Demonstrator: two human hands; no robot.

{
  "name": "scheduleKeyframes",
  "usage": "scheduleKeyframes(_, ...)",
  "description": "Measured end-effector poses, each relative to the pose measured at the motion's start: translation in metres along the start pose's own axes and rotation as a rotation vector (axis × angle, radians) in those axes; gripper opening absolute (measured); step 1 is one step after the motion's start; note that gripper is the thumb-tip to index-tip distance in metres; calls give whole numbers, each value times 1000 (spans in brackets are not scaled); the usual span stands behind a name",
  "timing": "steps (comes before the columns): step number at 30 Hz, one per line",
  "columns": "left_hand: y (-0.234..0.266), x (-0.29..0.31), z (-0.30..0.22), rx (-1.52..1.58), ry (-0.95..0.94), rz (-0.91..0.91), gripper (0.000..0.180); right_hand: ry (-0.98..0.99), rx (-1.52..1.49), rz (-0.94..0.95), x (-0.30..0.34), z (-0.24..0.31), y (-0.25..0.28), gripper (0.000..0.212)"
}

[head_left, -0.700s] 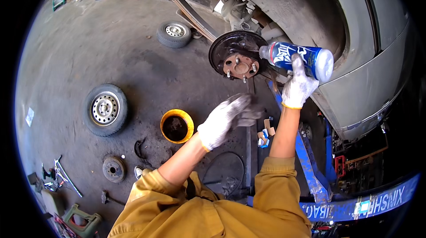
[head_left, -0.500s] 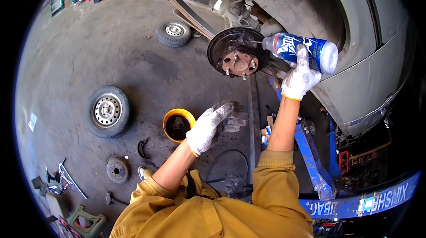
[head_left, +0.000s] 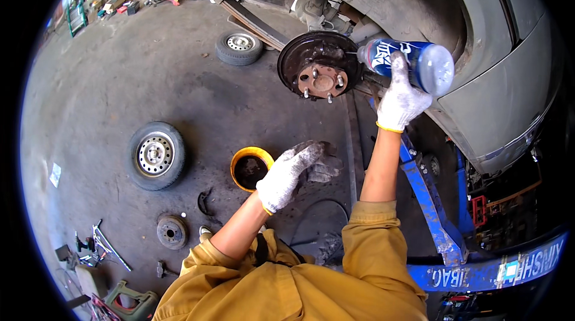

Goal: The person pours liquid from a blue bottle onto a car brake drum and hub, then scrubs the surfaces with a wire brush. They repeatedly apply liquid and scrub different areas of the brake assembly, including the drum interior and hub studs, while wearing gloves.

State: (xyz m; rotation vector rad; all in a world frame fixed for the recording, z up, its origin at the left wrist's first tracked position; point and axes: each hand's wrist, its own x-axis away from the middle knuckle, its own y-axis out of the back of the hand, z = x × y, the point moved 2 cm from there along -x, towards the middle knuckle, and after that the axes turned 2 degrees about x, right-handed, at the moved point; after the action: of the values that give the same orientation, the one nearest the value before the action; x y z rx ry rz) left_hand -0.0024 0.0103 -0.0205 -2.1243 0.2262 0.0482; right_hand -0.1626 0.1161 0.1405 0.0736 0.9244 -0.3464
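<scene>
My right hand (head_left: 405, 98), in a white knit glove, grips a blue plastic bottle (head_left: 383, 57) with a clear base. The bottle lies nearly level, base to the right. Its thin nozzle points left at the upper part of a dark brake backing plate (head_left: 291, 60); whether it touches cannot be seen. In front of the plate sits a rusty wheel hub (head_left: 323, 83) with several studs. My left hand (head_left: 293, 171), gloved and blackened at the fingers, hovers lower down beside a yellow bucket (head_left: 235, 164) of dark liquid. Its fingers are loosely bent and apart, with nothing visible in them.
A wheel (head_left: 157, 154) lies left, another wheel (head_left: 239, 47) farther back. A brake drum (head_left: 172, 232), a curved brake shoe (head_left: 205, 202) and hand tools (head_left: 102, 246) rest on the floor. The grey vehicle body (head_left: 500, 93) and blue lift arm (head_left: 432, 207) stand at the right.
The bottle has shifted slightly left and tipped, its base now turned more toward me. My left hand has moved a little right and down in the picture. Floor objects shift with the view.
</scene>
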Motion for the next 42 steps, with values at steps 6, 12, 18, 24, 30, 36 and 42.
scheduleKeyframes(6,-3,-1,0,-27,27,-22,40,-64,-191,-104,-1,-4,6,51)
scheduleKeyframes(12,-5,0,1,-62,26,-36,41,-16,-297,-83,3,10,-10,45)
scheduleKeyframes(18,2,6,7,-13,34,-26,41,-38,-315,1,14,11,-26,47)
scheduleKeyframes(24,10,9,8,8,35,-58,39,-100,-335,122,29,-3,-34,53)
scheduleKeyframes(30,15,8,11,-26,64,-106,42,-144,-334,189,39,-14,-38,55)
scheduleKeyframes(36,23,7,16,-76,89,-113,41,-133,-317,87,28,4,-22,48)
scheduleKeyframes(42,24,8,22,-16,67,-224,35,-9,-213,-84,-11,6,9,43)
